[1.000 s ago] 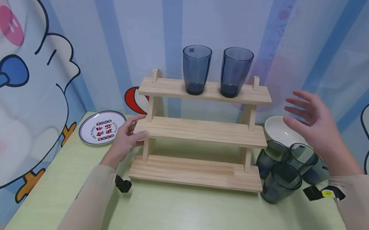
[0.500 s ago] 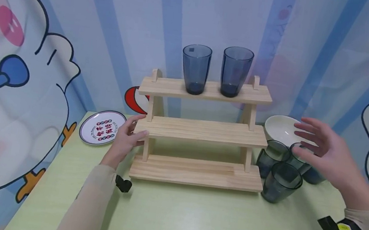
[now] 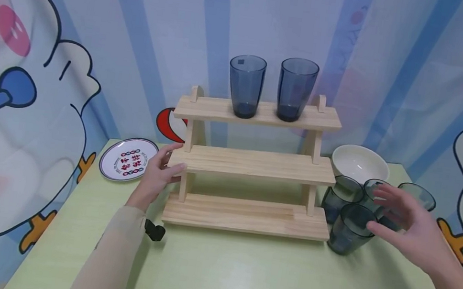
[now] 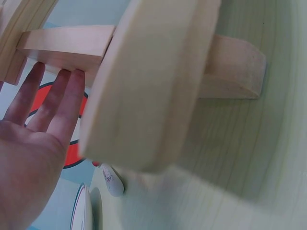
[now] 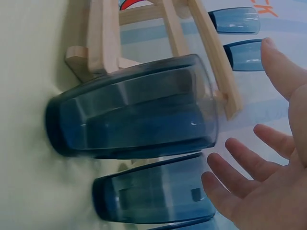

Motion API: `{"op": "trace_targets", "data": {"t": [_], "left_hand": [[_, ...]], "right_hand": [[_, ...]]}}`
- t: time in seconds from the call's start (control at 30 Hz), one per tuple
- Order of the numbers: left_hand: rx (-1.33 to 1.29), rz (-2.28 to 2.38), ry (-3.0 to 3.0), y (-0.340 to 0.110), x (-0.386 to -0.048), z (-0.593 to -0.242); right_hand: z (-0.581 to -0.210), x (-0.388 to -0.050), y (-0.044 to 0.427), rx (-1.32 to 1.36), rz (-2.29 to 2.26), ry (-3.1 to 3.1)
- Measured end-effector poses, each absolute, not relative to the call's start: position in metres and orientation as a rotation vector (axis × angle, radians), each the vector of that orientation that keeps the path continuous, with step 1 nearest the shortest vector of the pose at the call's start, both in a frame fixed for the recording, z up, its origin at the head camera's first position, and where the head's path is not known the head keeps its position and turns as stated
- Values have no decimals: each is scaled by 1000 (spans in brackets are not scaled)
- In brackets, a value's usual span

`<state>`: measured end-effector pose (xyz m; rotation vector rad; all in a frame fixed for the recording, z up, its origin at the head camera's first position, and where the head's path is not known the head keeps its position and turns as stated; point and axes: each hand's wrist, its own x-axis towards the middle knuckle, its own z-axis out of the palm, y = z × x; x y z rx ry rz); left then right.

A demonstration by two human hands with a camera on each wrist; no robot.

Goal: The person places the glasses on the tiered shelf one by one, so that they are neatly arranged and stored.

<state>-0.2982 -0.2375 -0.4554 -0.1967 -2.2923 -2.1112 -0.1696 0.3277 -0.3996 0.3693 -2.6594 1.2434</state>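
Observation:
A three-tier wooden shelf (image 3: 251,162) stands on the table, with two blue-grey glass tumblers (image 3: 245,88) upright on its top board. My left hand (image 3: 155,176) holds the left end of the middle board, thumb in front; in the left wrist view its fingertips touch a wooden upright (image 4: 67,43). Several more tumblers are grouped beside the shelf's right end. My right hand (image 3: 414,229) is spread at the nearest tumbler (image 3: 346,238), partly covering those behind. In the right wrist view, that hand's fingers curve loosely near the tumbler rims (image 5: 134,112) and grip nothing.
A white bowl (image 3: 359,162) sits behind the right-hand tumblers. At the left, a white plate with red markings (image 3: 129,160) lies near the backdrop. The pale green table (image 3: 250,277) extends in front of the shelf; a cartoon-printed cloth (image 3: 161,49) hangs behind.
My right hand has come down from beside the top board to the nearest tumbler at the right, uncovering the bowl. My left hand and the two top tumblers stay in place.

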Motion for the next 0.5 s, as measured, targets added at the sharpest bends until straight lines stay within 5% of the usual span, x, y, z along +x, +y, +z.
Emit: {"op": "trace_targets", "data": {"t": [0.5], "left_hand": [[-200, -2128, -2286, -239, -300, -456]], "right_hand": [[-431, -164, 321, 315, 1258, -2736]]}}
